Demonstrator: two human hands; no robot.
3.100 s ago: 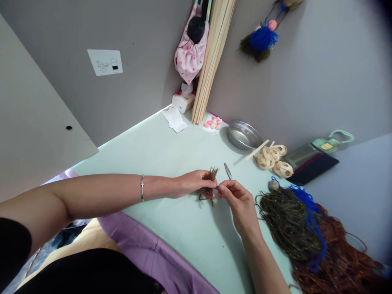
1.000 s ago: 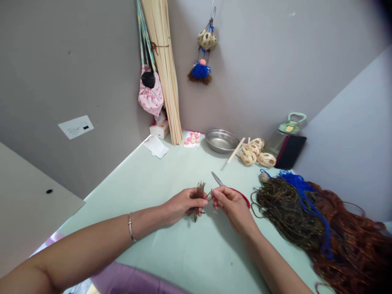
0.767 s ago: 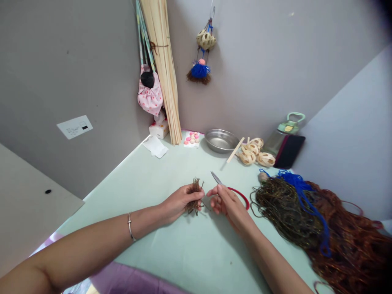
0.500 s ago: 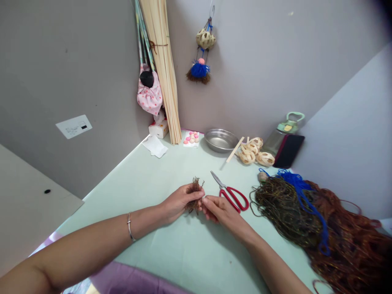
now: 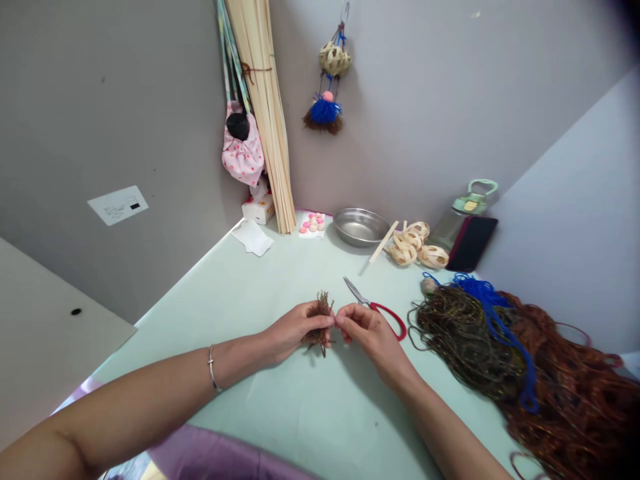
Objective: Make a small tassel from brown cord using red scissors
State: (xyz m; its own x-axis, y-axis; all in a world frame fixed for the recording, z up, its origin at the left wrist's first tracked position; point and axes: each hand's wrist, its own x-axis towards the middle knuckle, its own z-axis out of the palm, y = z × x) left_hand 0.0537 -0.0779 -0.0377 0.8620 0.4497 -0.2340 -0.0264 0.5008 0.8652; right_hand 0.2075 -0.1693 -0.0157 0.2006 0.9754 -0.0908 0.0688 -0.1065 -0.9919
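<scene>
Over the middle of the pale green table my left hand (image 5: 299, 331) pinches a short bundle of brown yarn (image 5: 323, 304), whose frayed ends stick out above and below the fingers. Close against its fingertips, my right hand (image 5: 367, 331) is closed in a pinch. Whatever lies between the right thumb and finger is too small to make out. Just behind the right hand lie red-handled scissors (image 5: 389, 317), partly covered by it, blades pointing away to the left.
Heaps of brown yarn (image 5: 565, 360) and blue yarn (image 5: 480, 293) fill the right side. At the back stand a metal bowl (image 5: 360, 230), woven balls (image 5: 407, 245), a phone (image 5: 471, 244), a bottle (image 5: 447, 223), pink beads (image 5: 313, 225) and wooden strips (image 5: 273, 133). A tasselled ornament (image 5: 327, 87) hangs above.
My right hand has shifted slightly right and up, its fingers now beside the left fingertips, covering more of the scissors. The left hand keeps the yarn bundle in nearly the same place.
</scene>
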